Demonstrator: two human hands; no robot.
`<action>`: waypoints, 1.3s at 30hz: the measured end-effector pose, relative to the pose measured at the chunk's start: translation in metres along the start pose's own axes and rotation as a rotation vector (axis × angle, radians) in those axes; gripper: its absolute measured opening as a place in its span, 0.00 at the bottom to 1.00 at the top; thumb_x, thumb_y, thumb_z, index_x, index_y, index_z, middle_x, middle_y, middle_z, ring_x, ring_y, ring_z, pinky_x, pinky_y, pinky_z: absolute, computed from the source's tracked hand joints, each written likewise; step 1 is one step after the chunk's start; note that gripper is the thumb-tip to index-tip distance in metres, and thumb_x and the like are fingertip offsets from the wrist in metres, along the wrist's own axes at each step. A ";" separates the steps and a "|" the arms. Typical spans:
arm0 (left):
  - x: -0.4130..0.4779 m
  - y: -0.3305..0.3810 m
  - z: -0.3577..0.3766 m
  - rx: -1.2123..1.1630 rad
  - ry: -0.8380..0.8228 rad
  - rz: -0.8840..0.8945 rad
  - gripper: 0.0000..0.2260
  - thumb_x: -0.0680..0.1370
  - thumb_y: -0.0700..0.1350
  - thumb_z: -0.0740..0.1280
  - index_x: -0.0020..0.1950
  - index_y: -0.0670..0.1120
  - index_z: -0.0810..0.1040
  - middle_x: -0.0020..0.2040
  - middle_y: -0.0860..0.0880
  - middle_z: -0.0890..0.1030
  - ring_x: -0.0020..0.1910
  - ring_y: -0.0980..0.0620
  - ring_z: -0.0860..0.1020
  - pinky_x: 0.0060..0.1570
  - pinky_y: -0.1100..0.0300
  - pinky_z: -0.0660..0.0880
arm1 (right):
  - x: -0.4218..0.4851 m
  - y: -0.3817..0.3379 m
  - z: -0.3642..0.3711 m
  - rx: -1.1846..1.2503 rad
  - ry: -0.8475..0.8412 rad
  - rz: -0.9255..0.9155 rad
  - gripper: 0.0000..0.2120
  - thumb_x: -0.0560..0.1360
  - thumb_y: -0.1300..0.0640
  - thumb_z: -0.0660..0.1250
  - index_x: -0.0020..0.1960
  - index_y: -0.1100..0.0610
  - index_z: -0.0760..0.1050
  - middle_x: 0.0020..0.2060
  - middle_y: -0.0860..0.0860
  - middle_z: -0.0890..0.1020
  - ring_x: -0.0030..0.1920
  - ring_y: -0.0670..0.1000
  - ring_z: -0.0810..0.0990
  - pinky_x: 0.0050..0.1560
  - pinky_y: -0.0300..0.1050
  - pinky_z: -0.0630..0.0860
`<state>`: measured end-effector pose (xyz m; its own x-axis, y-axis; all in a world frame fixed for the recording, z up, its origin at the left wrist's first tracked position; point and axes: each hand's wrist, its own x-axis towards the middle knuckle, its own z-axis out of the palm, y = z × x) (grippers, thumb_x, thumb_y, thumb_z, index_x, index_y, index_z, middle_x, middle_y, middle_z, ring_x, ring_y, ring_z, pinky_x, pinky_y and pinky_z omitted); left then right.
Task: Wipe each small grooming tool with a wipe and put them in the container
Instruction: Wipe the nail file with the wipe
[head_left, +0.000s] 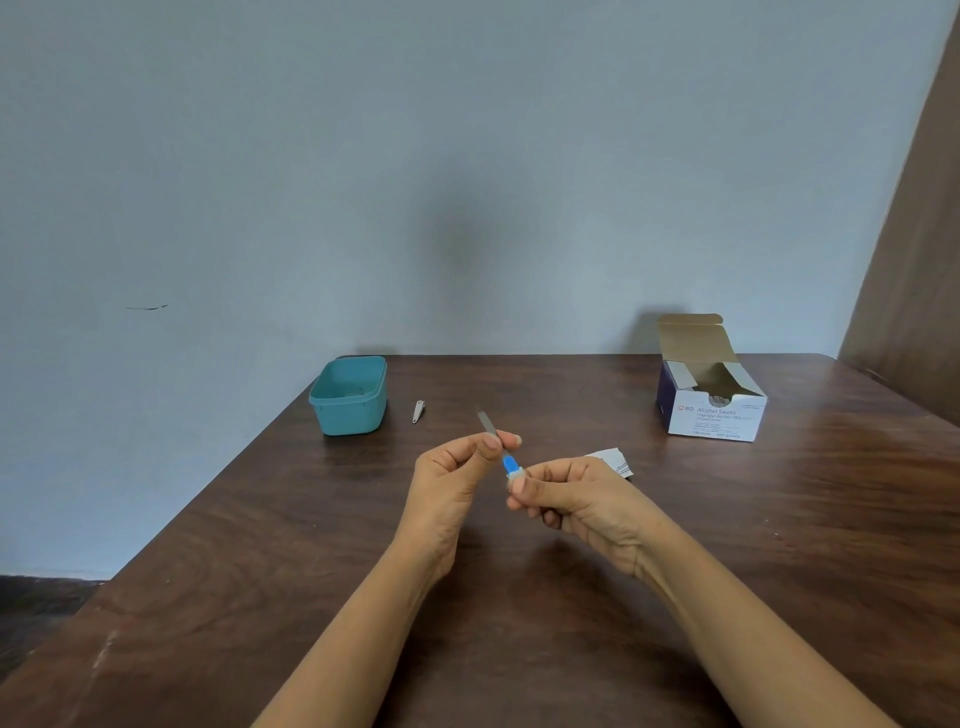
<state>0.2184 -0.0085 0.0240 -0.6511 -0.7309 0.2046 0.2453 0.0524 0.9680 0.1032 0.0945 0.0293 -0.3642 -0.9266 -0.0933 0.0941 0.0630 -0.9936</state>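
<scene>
A nail file with a grey metal blade and a blue handle is held above the middle of the table. My left hand pinches its blade between thumb and forefinger. My right hand pinches a small white wipe wrapped round the end of the blue handle. A silver nail clipper lies flat on the wood to the right of the teal container, which stands open at the table's far left corner.
An open box of alcohol swabs stands at the far right of the brown wooden table. A torn white wrapper lies just behind my right hand. The table meets a blue-grey wall at the back.
</scene>
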 end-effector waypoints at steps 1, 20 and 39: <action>-0.001 -0.001 0.001 0.011 -0.022 0.002 0.10 0.70 0.51 0.67 0.45 0.48 0.83 0.46 0.53 0.85 0.50 0.63 0.80 0.58 0.62 0.70 | 0.000 0.000 0.000 -0.001 0.005 -0.007 0.08 0.69 0.57 0.73 0.45 0.61 0.83 0.36 0.53 0.85 0.34 0.43 0.76 0.39 0.36 0.71; 0.001 0.003 -0.001 -0.046 -0.018 -0.068 0.11 0.68 0.51 0.68 0.46 0.48 0.84 0.49 0.54 0.85 0.55 0.57 0.79 0.52 0.59 0.67 | -0.002 -0.006 0.005 0.065 -0.052 0.138 0.07 0.74 0.56 0.68 0.39 0.55 0.82 0.33 0.49 0.82 0.32 0.43 0.76 0.38 0.36 0.67; 0.010 0.014 -0.021 -0.262 0.243 -0.090 0.07 0.69 0.50 0.69 0.41 0.50 0.85 0.49 0.54 0.85 0.50 0.58 0.74 0.46 0.58 0.65 | 0.003 -0.001 0.001 0.092 0.048 0.117 0.06 0.73 0.60 0.69 0.39 0.56 0.82 0.32 0.49 0.82 0.31 0.42 0.74 0.36 0.35 0.67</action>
<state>0.2305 -0.0297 0.0366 -0.4970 -0.8664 0.0495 0.3910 -0.1726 0.9041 0.1030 0.0917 0.0305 -0.3898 -0.8958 -0.2137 0.2226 0.1335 -0.9657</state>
